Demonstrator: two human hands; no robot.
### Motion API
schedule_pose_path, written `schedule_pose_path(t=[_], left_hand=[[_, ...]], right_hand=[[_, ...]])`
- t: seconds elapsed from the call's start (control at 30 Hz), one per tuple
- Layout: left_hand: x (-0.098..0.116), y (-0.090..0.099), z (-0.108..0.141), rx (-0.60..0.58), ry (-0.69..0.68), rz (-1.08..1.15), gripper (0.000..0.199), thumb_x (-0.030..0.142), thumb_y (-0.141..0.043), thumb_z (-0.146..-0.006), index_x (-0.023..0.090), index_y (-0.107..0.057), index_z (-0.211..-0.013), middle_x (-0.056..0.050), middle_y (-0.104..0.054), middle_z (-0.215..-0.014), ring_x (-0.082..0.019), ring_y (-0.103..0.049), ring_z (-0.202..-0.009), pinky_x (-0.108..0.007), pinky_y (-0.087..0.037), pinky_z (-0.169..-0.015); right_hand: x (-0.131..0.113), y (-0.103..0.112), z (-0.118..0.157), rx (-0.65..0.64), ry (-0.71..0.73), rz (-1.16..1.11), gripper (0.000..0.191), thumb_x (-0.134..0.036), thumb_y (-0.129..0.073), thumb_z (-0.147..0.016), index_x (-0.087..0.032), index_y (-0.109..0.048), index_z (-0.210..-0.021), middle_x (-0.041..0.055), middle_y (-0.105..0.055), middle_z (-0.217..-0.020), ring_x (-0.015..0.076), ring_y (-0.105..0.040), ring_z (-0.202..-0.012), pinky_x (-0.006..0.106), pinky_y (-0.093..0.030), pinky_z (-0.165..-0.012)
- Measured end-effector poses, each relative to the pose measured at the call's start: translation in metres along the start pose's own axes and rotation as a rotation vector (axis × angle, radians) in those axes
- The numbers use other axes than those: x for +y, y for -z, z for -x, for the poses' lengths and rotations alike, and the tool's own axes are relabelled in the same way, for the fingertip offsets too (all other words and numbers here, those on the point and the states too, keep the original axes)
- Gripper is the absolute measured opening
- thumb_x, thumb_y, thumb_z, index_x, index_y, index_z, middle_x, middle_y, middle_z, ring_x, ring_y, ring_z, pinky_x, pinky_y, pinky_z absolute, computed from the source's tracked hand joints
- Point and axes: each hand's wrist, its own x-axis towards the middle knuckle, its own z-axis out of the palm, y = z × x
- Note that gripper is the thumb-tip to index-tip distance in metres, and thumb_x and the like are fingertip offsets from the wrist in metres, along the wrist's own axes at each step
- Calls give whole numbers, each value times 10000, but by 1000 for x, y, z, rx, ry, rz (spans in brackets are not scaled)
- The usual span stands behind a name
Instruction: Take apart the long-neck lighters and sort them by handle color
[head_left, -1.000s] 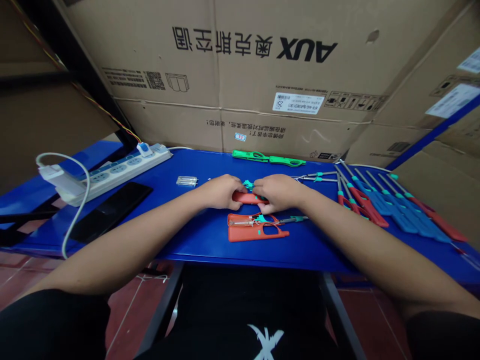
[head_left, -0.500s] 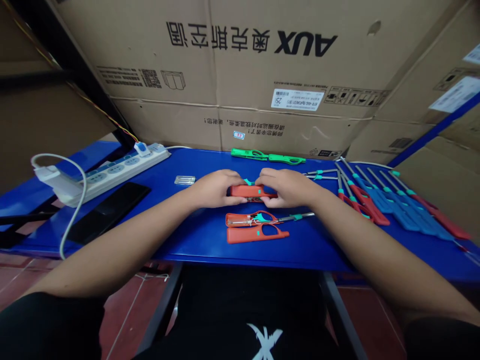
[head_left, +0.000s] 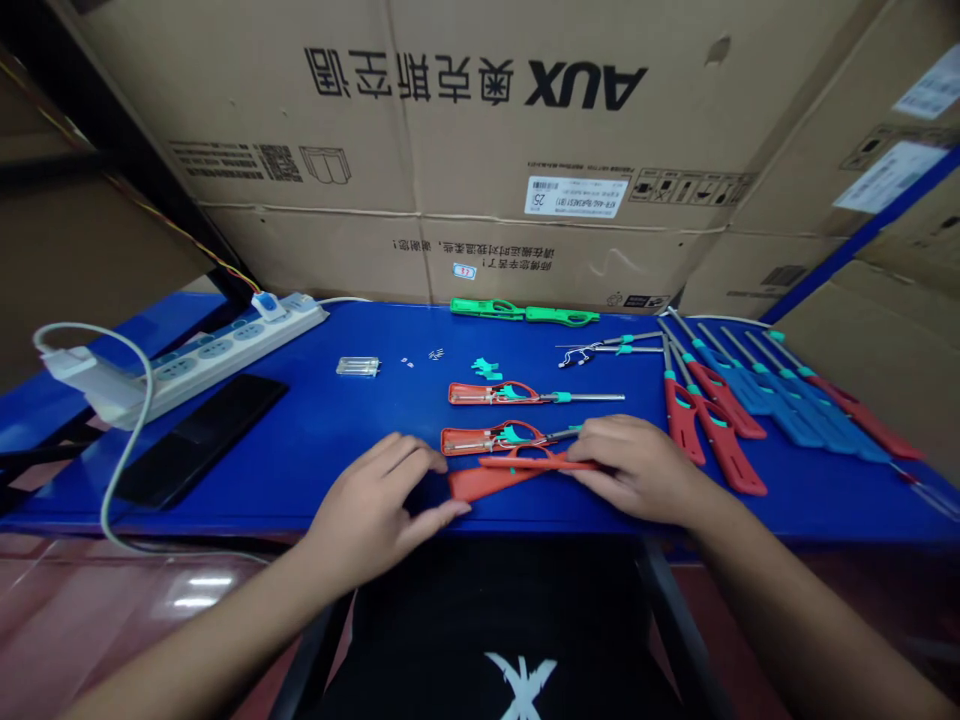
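My right hand (head_left: 634,465) is closed on a red lighter cover (head_left: 525,463) by its narrow end. A second red cover (head_left: 476,484) lies beneath it, partly hidden and slanting toward my right hand. My left hand (head_left: 386,500) has its thumb and fingers apart, close to the wide end of the lower cover. Just beyond lies an open red lighter half (head_left: 469,441) with its inner parts and metal tube. Farther back is another open red half (head_left: 469,394), its tube pointing right.
Green cover halves (head_left: 487,308), teal triggers (head_left: 487,368), tiny springs (head_left: 436,354), clear tanks (head_left: 358,366) and metal tubes (head_left: 637,349) lie farther back. Red lighters (head_left: 724,445) and blue lighters (head_left: 802,415) are at right, a power strip (head_left: 217,350) and phone (head_left: 202,435) at left.
Both hands have come back toward the front edge. The red cover has been lifted off the rear lighter, exposing its inside, and is now over the front cover. My left hand has opened.
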Motion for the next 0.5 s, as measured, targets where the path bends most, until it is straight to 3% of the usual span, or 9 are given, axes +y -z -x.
schedule_pose_path(t=[0.13, 0.27, 0.43, 0.5], left_hand=[[9, -11, 15, -27, 60, 43, 456, 518, -688, -900, 199, -591, -1212, -86, -690, -1125, -233, -642, -987, -387, -550, -845], [13, -22, 13, -40, -12, 23, 376, 458, -659, -935, 185, -635, -1193, -92, -708, -1098, -225, -645, -909, -400, -556, -810], [7, -21, 8, -23, -146, -13, 207, 311, -613, -969, 169, -679, -1104, -68, -724, -956, -199, -654, -819, -369, -550, -758], [5, -17, 4, -65, -151, -6, 211, 327, -617, -968, 175, -684, -1098, -68, -727, -966, -201, -664, -838, -361, -552, -764]], right_hand=[[1, 6, 23, 90, -310, -209, 178, -354, -670, -922, -199, -680, -836, -7, -603, -685, 114, -524, -579, 239, -413, -550], [-3, 7, 38, 123, -599, -414, 323, -489, -652, -904, -199, -645, -763, -14, -574, -629, 119, -500, -540, 238, -396, -496], [-8, 5, 43, 311, -668, -490, 432, -579, -584, -932, -202, -626, -724, 12, -599, -700, 140, -551, -641, 255, -448, -605], [-8, 3, 44, 359, -679, -496, 422, -563, -562, -954, -207, -636, -740, 18, -601, -730, 147, -566, -689, 257, -457, -644]])
